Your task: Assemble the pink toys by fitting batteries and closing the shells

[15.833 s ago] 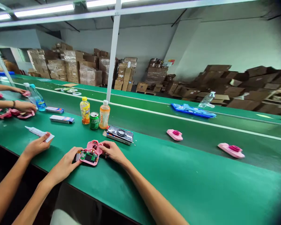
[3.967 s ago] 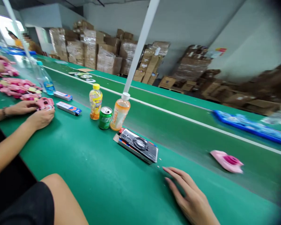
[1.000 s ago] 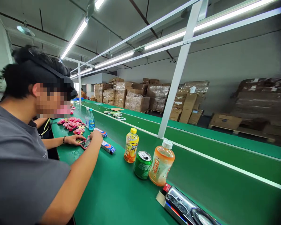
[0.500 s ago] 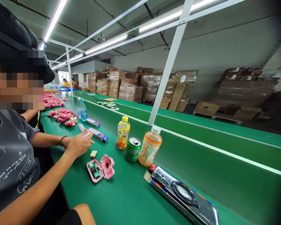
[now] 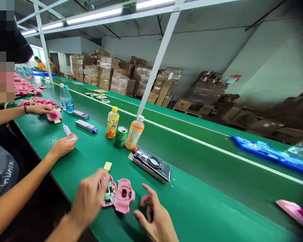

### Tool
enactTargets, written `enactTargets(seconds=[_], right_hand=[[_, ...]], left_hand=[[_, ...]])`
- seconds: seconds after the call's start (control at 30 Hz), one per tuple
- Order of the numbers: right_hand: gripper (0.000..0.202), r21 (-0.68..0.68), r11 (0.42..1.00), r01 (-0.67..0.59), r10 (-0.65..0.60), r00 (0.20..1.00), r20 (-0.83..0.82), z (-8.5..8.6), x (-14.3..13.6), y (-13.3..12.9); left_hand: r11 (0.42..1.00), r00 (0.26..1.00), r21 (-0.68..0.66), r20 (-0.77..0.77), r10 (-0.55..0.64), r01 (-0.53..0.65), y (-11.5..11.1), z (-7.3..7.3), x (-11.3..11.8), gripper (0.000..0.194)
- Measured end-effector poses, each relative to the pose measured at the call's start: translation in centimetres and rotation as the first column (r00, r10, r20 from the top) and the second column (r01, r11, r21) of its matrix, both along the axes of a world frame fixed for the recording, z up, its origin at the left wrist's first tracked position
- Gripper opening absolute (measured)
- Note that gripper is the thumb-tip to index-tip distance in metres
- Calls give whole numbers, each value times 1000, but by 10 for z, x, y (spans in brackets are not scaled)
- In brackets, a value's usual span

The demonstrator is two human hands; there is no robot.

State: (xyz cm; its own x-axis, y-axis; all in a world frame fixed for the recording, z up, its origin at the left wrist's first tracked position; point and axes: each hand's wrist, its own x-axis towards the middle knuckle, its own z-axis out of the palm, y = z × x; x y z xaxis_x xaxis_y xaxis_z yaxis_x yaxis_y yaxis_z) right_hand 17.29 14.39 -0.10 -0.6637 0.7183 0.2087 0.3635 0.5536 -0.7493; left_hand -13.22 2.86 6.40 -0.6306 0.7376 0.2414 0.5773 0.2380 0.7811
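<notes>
An opened pink toy case [image 5: 124,198] lies on the green bench, its two halves spread apart. The left half shows a green circuit board [image 5: 108,196]; a small yellowish piece [image 5: 107,166] sits just beyond it. My left hand [image 5: 91,193] is over the outer edge of that half, smeared by motion, so its grip is unclear. To the right of the case, my right hand [image 5: 158,215] hovers with thumb and fingers apart, holding nothing.
A co-worker at left holds a white tube [image 5: 68,132] and a pink toy [image 5: 54,116]. Bottles, a green can [image 5: 121,137] and a phone [image 5: 154,164] on a box stand beyond the case. A blue tray [image 5: 270,153] and a pink piece [image 5: 295,211] are at right.
The view has swung right. Both my hands have come into view around the pink case. The co-worker's hands have moved apart, one now at a pink toy.
</notes>
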Motion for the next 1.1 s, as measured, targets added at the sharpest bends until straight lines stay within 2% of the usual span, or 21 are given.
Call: enactTargets(seconds=[0.07,0.13,0.27,0.37,0.47,0.57,0.63,0.7,0.77,0.83,0.97,1.1], right_hand=[[67,-50,998,28,-30,999,-42,11,-19,-7],[54,-130,992,-1,-11,996,-89,23,-34,-13],[36,-219,973,-78,46,988,-148,39,-47,-17],[31,-248,968,-39,4,990,-142,47,-41,-16],[27,-276,961,10,-30,997,-69,60,-25,-15],[24,-235,972,16,-3,998,56,76,-7,-14],[27,-96,992,77,-68,993,92,84,1,-16],[34,106,983,150,-154,988,30,88,2,-21],[33,259,953,158,-149,987,-53,88,-4,-28],[21,328,940,95,-87,995,-40,84,-16,-35],[12,363,931,49,-96,989,112,73,-39,-42],[9,358,932,61,-118,983,142,68,-44,-43]], left_hand=[[981,997,-193,-77,0,-15,8,-8,25,37],[951,992,-308,-117,-42,4,22,-9,33,35],[912,979,-396,-122,-166,105,47,-1,32,28],[905,972,-391,-85,-217,168,49,-2,39,27],[912,965,-324,20,-260,252,42,-9,51,28],[901,911,-177,204,-359,395,34,-18,67,39],[895,860,-54,307,-408,444,30,-23,82,47],[903,831,54,371,-414,426,26,-28,101,50],[912,816,128,412,-406,389,23,-32,119,51],[910,787,193,457,-415,368,19,-35,133,47],[890,733,263,504,-456,373,16,-37,143,46],[870,695,280,524,-492,405,16,-39,140,49]])
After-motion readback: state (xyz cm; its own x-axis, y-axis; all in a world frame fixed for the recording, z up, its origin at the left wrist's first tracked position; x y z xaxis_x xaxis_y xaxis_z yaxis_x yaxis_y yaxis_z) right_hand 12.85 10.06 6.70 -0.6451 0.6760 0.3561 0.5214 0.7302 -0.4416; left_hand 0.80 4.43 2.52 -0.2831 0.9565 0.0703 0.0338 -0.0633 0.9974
